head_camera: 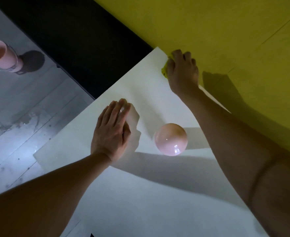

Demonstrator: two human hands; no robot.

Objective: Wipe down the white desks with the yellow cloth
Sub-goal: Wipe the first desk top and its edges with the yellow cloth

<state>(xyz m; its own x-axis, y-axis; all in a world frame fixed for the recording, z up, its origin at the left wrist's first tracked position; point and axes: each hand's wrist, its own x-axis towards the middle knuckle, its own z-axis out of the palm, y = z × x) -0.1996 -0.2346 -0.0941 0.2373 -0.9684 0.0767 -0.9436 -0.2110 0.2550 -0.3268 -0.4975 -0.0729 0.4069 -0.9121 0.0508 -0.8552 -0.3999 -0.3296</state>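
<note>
A white desk [154, 194] fills the middle and bottom of the head view. Its far edge meets a yellow wall [226, 31]. My right hand [182, 71] grips a crumpled yellow cloth [164, 71] at the desk's far corner, against the wall; only a small edge of the cloth shows beside my fingers. My left hand [112, 132] lies flat on the desk with straight fingers, near its left edge. A round pink globe [171, 139] sits on the desk between my two arms.
Left of the desk a grey wooden floor [21, 117] shows wet marks. A pink bin [2, 56] stands on that floor at the far left. A black strip [72, 40] runs along the base of the wall.
</note>
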